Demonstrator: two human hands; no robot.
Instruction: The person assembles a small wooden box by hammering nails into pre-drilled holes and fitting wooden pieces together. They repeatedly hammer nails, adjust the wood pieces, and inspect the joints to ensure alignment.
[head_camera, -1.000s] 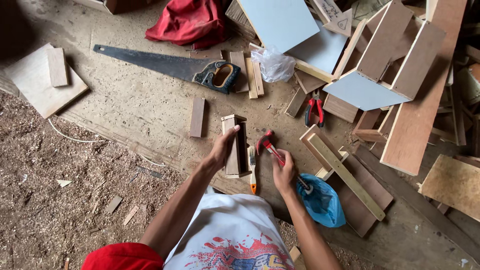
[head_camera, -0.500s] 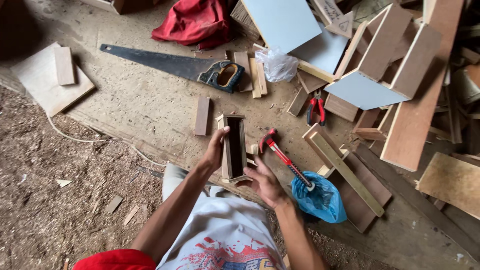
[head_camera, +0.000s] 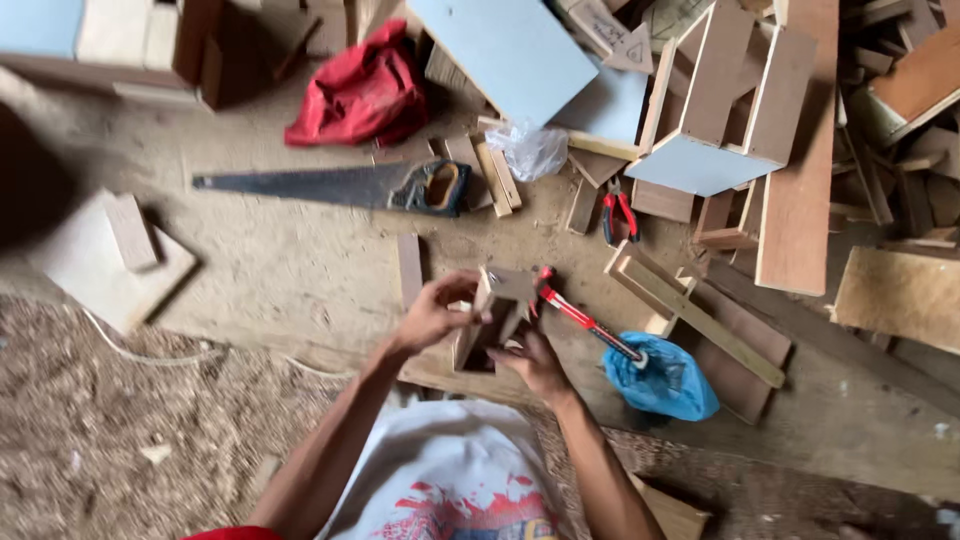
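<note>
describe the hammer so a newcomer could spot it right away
Start at the long hand saw lying across the dusty floor, then drop down and right to the small wooden box held in both hands. The hammer lies just right of it, slanting toward a blue plastic bag. Its long red handle sets it apart from the short red pliers above.

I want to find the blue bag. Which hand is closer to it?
Right. The right hand is beside the blue plastic bag, just across the red-handled hammer. The left hand is farther off, gripping the far side of the small wooden box.
</note>
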